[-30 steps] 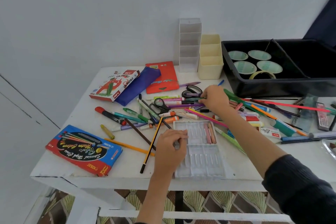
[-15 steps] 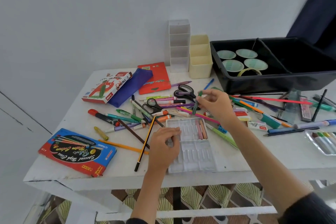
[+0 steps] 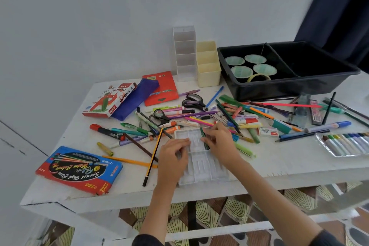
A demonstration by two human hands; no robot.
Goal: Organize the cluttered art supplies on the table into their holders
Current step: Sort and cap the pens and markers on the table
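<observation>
Right hand (image 3: 221, 142) pinches a dark green stick (image 3: 204, 140) between thumb and fingertips. I see it over the far right part of the clear tray (image 3: 201, 168), lying lengthwise front to back. Touching the tray or just above it: I can't tell.

Left hand (image 3: 173, 158) sits on the tray's left edge, fingers curled. I can't tell if it grips the rim or only rests there.

The tray is at the near edge of the table (image 3: 279, 166), between the two hands.

Loose pile (image 3: 239, 114) of pens, pencils and markers runs across mid-table, just behind the tray. In it:
- two scissors, one (image 3: 192, 101) further back, one (image 3: 159, 116) nearer
- eraser (image 3: 267, 132) on the right side

Left of the tray:
- black-yellow pencil (image 3: 153, 156), just beside the left hand
- orange pencil (image 3: 127, 160), crossing under it
- yellow crayon (image 3: 105, 149)
- red-capped marker (image 3: 105, 131)
- watercolour box (image 3: 79, 170) at the near left corner

Back left:
- pastel box (image 3: 107, 100)
- blue pouch (image 3: 135, 102) against it
- red box (image 3: 160, 88) beside the pouch

Back centre, by the wall: white holder (image 3: 184, 54) and cream holder (image 3: 208, 74), side by side and upright.

Back right: black bin (image 3: 279, 90), two compartments. The left one has four green lids (image 3: 241, 71) and a tape roll (image 3: 258, 77). I can't see into the right one.

Far right edge: a second clear tray, the marker tray (image 3: 343, 144), holding a row of markers and partly cut off by the frame.
</observation>
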